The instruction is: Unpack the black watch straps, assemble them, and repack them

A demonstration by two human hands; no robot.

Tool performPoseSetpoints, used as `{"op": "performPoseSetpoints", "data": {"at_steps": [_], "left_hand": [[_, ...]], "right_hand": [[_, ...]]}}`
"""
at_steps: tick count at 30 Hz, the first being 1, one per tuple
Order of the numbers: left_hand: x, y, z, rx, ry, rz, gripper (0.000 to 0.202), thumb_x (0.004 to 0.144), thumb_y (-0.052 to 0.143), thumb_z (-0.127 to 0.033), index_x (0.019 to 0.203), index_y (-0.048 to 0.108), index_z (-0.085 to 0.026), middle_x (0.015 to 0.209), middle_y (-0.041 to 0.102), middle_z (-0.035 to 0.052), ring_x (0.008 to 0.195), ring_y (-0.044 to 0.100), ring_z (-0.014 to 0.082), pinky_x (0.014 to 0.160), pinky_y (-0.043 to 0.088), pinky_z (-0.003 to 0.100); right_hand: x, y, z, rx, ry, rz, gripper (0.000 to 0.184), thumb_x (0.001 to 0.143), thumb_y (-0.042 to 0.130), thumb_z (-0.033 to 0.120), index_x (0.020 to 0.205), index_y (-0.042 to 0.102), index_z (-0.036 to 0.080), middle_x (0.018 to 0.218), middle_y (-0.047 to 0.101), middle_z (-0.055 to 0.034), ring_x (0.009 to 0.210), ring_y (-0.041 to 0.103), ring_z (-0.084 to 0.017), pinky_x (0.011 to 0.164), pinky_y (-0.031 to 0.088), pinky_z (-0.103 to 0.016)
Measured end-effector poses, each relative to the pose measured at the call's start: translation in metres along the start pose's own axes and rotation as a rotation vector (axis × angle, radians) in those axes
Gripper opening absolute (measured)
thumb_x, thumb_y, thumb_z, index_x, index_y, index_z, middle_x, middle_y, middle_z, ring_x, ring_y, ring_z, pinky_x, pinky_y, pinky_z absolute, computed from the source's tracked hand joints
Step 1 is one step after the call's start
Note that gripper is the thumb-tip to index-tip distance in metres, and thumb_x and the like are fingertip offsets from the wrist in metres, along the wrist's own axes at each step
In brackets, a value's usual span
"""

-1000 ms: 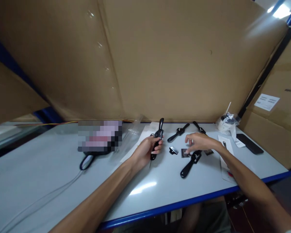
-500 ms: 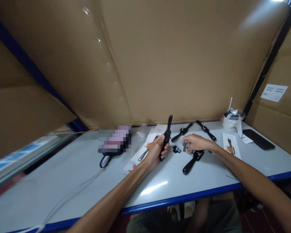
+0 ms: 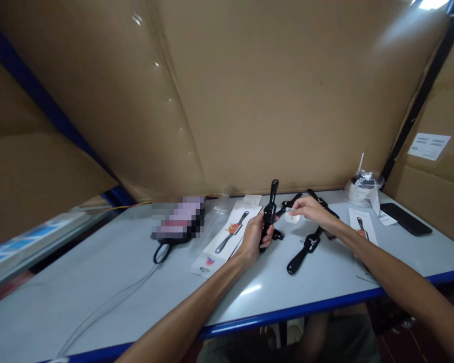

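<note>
My left hand (image 3: 254, 234) is wrapped round a black spokeshave (image 3: 269, 212), held upright above the table. To its right, my right hand (image 3: 310, 209) pinches a small flat metal blade (image 3: 292, 217), which looks pale and shiny; its exact shape is blurred. A small black metal part (image 3: 277, 235) lies just right of my left hand, partly hidden by it. Below my right hand rests another black spokeshave (image 3: 304, 253). Two more lie at the back, one (image 3: 286, 205) behind the blade and the other (image 3: 313, 194) partly covered by my right hand.
Printed cards (image 3: 232, 232) with a spokeshave picture and clear plastic sleeves lie left of centre, another card (image 3: 359, 224) at right. A phone (image 3: 181, 219) with a loop and cable is on the left. A bagged tub (image 3: 363, 189) and black case (image 3: 406, 219) stand back right.
My right hand has lifted slightly and turned, and the blade shows paler. My left hand with the spokeshave has shifted a little right, closer to the blade.
</note>
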State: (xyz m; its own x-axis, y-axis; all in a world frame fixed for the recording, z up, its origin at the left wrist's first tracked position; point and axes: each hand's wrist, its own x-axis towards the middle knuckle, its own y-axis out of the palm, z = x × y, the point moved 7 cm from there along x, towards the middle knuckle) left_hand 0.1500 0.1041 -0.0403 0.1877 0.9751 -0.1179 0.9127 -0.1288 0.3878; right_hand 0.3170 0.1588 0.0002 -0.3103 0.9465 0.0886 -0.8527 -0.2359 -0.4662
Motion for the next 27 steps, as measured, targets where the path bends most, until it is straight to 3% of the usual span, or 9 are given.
{"op": "performPoseSetpoints", "data": {"at_steps": [4, 7, 9, 14, 18, 21, 27], "left_hand": [[-0.008, -0.002, -0.005, -0.014, 0.039, 0.004, 0.027, 0.096, 0.053, -0.044, 0.088, 0.052, -0.018, 0.056, 0.046, -0.0049, 0.04, 0.032, 0.0063, 0.036, 0.019, 0.016], [-0.01, -0.002, -0.009, -0.033, 0.078, 0.005, 0.029, 0.098, 0.052, -0.044, 0.082, 0.045, -0.021, 0.056, 0.046, -0.0052, 0.038, 0.034, 0.0069, 0.036, 0.023, 0.016], [-0.009, -0.001, -0.008, -0.06, 0.044, 0.021, 0.032, 0.099, 0.051, -0.047, 0.081, 0.043, -0.022, 0.053, 0.042, -0.007, 0.036, 0.029, 0.0061, 0.035, 0.021, 0.016], [-0.008, 0.0, 0.0, -0.072, -0.096, 0.058, 0.04, 0.103, 0.041, -0.051, 0.079, 0.048, -0.02, 0.05, 0.034, -0.0083, 0.036, 0.018, 0.0048, 0.034, 0.015, 0.016], [-0.008, 0.002, 0.003, 0.01, -0.084, 0.081, 0.055, 0.099, 0.04, -0.065, 0.068, 0.043, -0.02, 0.049, 0.034, -0.0062, 0.037, 0.019, 0.0043, 0.034, 0.015, 0.017], [-0.01, 0.006, 0.003, 0.082, -0.035, 0.1, 0.058, 0.097, 0.042, -0.07, 0.069, 0.047, -0.019, 0.05, 0.037, -0.0054, 0.036, 0.023, 0.0042, 0.035, 0.015, 0.017], [-0.013, 0.011, -0.001, 0.126, 0.066, 0.137, 0.037, 0.094, 0.059, -0.055, 0.083, 0.054, -0.02, 0.052, 0.043, -0.0062, 0.036, 0.027, 0.0054, 0.035, 0.016, 0.016]], "right_hand": [[-0.01, 0.015, -0.001, 0.321, 0.127, 0.039, 0.025, 0.07, 0.078, 0.038, 0.074, 0.062, 0.019, 0.063, 0.06, 0.0011, 0.06, 0.053, -0.013, 0.058, 0.042, -0.026], [-0.018, 0.029, -0.001, 0.503, 0.193, 0.097, 0.029, 0.07, 0.081, 0.036, 0.075, 0.057, 0.02, 0.078, 0.068, -0.0038, 0.075, 0.064, -0.017, 0.072, 0.05, -0.031], [-0.02, 0.034, 0.0, 0.564, 0.182, 0.1, 0.034, 0.067, 0.083, 0.035, 0.072, 0.052, 0.021, 0.079, 0.065, -0.0021, 0.079, 0.064, -0.018, 0.074, 0.05, -0.032], [-0.022, 0.034, 0.003, 0.477, 0.101, 0.01, 0.036, 0.068, 0.081, 0.037, 0.066, 0.048, 0.021, 0.062, 0.046, 0.0061, 0.062, 0.044, -0.011, 0.063, 0.037, -0.027], [-0.024, 0.038, 0.008, 0.48, 0.078, 0.034, 0.036, 0.07, 0.08, 0.042, 0.068, 0.051, 0.021, 0.065, 0.054, 0.0035, 0.062, 0.046, -0.012, 0.063, 0.036, -0.028], [-0.024, 0.039, 0.01, 0.478, 0.076, 0.062, 0.036, 0.068, 0.082, 0.044, 0.069, 0.055, 0.02, 0.066, 0.058, 0.0021, 0.063, 0.049, -0.012, 0.063, 0.039, -0.028], [-0.025, 0.042, 0.013, 0.42, 0.055, 0.091, 0.028, 0.074, 0.075, 0.043, 0.07, 0.062, 0.018, 0.073, 0.067, -0.0023, 0.062, 0.053, -0.011, 0.062, 0.042, -0.027]]}}
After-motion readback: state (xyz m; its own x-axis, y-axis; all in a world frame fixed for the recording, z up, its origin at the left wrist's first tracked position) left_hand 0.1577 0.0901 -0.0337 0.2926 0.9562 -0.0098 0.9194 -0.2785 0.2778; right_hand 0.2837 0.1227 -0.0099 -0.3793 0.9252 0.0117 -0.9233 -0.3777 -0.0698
